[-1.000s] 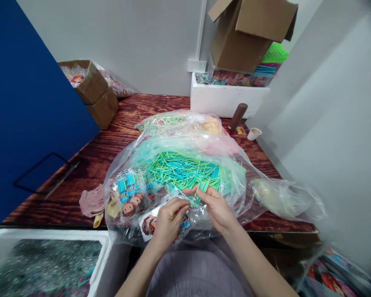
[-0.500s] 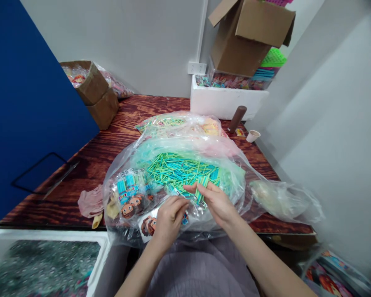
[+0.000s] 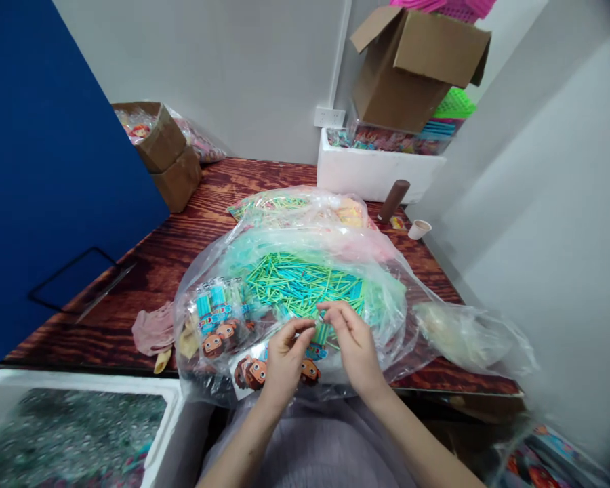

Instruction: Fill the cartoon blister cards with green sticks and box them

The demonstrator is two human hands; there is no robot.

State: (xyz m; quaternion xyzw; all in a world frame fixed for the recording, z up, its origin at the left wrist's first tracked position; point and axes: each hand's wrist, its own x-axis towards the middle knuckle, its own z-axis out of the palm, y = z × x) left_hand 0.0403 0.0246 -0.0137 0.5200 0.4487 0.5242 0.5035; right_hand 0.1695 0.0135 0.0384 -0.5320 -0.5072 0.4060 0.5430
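Head view, only one here: both hands meet at the near edge of the bench (image 3: 193, 224), over a big clear plastic bag (image 3: 386, 271) spread across the wood. Left hand (image 3: 285, 359) has thumb and fingers curled narrow, pinching the top of a small cartoon-printed packet (image 3: 312, 362); packet lies on the bag's near lip, right between the two hands. Right hand (image 3: 353, 342) has its fingertips closed on a few green/blue sticks (image 3: 322, 332) at the packet's mouth; can't tell how many, they're small and partly hidden by the fingers. Just beyond the hands, inside the bag, sits a loose heap of the same sticks (image 3: 299, 281). To the left, also under the plastic, a pile of filled packets (image 3: 218, 318) with the same cartoon faces, near the left hand but not touching it.

Rest: pink cloth (image 3: 152, 329) on the bench left of the bag. Second clear bag (image 3: 468, 329) w/ pale contents at the right edge. White foam box (image 3: 371, 173) at the back w/ colourful packs in it, open cardboard box (image 3: 411, 68) on top. Brown cylinder (image 3: 392, 200) and small paper cup (image 3: 418, 228) near it. Two cardboard boxes (image 3: 167, 152) back left. White foam bin (image 3: 81, 386) below the bench, lower left.
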